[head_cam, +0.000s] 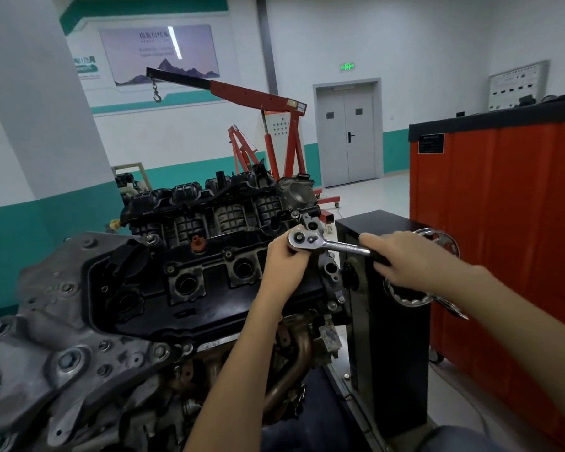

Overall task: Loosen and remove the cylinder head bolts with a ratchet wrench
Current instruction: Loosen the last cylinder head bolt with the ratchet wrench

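A chrome ratchet wrench point(327, 243) stands over the right end of the black cylinder head cover point(209, 282) on the engine. My left hand point(286, 259) curls round the wrench just below its round head, hiding the socket and the bolt under it. My right hand point(405, 259) grips the dark handle at the wrench's right end, out past the engine's edge. Small bolts point(170, 269) show along the cover's rim.
The engine sits on a black stand point(388, 337) with a chrome handwheel point(437, 243) behind my right hand. An orange tool cabinet point(503, 223) fills the right side. A red engine hoist point(268, 125) stands behind. A grey pillar point(40, 109) is at the left.
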{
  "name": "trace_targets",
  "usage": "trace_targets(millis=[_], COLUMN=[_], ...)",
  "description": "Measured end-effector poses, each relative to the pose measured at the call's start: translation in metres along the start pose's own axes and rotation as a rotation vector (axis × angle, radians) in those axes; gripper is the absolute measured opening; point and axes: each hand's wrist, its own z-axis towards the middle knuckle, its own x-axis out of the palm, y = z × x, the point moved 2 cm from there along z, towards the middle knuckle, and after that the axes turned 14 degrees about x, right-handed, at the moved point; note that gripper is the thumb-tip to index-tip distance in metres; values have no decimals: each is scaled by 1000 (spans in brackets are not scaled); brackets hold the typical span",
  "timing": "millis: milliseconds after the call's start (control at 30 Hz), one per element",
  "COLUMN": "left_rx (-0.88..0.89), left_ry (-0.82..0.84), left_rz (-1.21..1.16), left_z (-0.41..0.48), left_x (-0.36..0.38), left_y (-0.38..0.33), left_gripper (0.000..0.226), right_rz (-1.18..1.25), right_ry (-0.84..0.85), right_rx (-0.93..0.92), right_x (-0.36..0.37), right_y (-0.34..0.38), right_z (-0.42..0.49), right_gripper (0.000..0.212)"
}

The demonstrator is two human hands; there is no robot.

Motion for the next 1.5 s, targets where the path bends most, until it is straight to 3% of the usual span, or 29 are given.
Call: trace_targets(millis=[67, 200, 267, 367, 500, 667, 733, 867, 1000, 1100, 1167, 1267, 1433, 1500], left_rx=[-11, 17, 21, 7, -14, 12, 0, -13, 7, 3, -14, -25, -11, -15], left_ry=[1, -3, -14, -15, 13, 77, 58, -72, -109, -158, -122, 9, 44, 18], left_rz=[5, 4, -19, -45, -29, 21, 14, -52, -59, -76, -72, 13, 94, 46], left_z=[-2, -5, -4, -3, -2, 2, 2, 0, -5, -3, -1, 0, 9, 7], left_x=[-1, 10, 10, 3, 0, 7, 8, 3, 19, 20, 12, 3, 1, 2], left_y=[5, 3, 3, 4, 4, 3, 0, 5, 4, 5, 6, 7, 2, 2], left_gripper=[49, 48, 51, 53, 53, 43, 33, 48, 50, 45, 44, 47, 49, 56], right_rz=[158, 898, 1022, 1084, 915, 82, -98, 91, 815, 1053, 1023, 826, 138, 6], right_ry=[-31, 18, -25, -25, 84, 85, 38, -41, 81, 58, 61, 104, 87, 50], right_rx=[81, 321, 451, 512, 364, 63, -19, 96, 370, 468, 451, 355, 78, 8], right_x=[19, 67, 84, 93, 77, 10, -11, 12, 62, 81, 82, 67, 12, -3], right_y=[13, 76, 115, 152, 106, -3, -9, 18, 77, 125, 130, 90, 17, 9], right_z=[-20, -75, -76, -70, -71, -18, 6, -17, -75, -76, -72, -67, -19, -2], right_gripper=[18, 26, 14, 32, 27, 18, 16, 18, 18, 19, 27, 21, 24, 20])
